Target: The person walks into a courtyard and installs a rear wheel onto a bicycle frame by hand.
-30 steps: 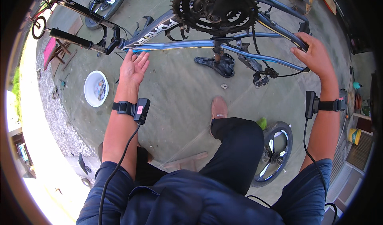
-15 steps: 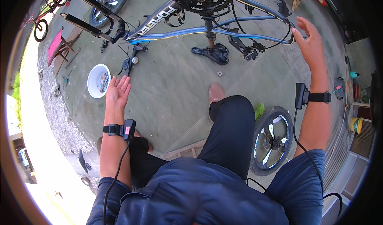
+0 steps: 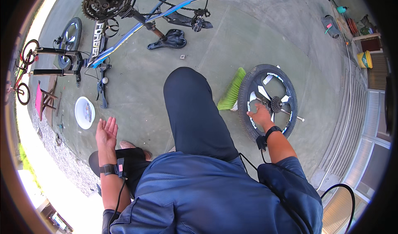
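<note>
At three o'clock, the wheel [image 3: 276,104] is met by the right hand [image 3: 261,116], though whether it is gripped cannot be told! At eight, the left hand [image 3: 107,135] is held wide, palm up, near the white bucket [image 3: 80,120].

White lettering [image 3: 98,33] on bicycle frame [image 3: 98,48] and nearer wheel [image 3: 276,104].

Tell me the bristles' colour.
The bristles beside the wheel are green, clearest in the head view.

Head cam's the left fisheye of a pair, aimed pretty much down over the wearer's shirt [image 3: 178,192], super near, bike frame [image 3: 98,39] far left, wheel [image 3: 275,104] right.
</note>
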A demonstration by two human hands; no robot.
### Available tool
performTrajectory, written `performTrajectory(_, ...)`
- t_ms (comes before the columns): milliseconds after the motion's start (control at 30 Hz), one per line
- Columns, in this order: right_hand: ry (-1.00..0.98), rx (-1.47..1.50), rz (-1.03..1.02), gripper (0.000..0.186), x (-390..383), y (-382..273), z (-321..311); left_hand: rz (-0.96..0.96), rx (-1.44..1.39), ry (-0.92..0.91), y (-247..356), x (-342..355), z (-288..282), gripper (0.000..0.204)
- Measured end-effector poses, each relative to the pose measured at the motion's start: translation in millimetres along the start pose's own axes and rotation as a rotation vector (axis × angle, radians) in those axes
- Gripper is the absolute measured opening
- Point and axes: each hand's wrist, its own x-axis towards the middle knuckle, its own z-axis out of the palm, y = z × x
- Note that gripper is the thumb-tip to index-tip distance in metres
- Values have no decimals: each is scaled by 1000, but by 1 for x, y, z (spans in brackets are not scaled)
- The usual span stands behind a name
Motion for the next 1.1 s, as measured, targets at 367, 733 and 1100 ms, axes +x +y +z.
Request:
performTrajectory(367,239,323,478,70,-40,82,86,87,277,-30,-7,-39,44,63)
performTrajectory(733,474,1442,1274,79,-89,176,161,129,334,-75,-14,-61,81,62)
performTrajectory(1100,466,2280,896,45,-65,165,169,159,354,-119,-10,-82,94,50)
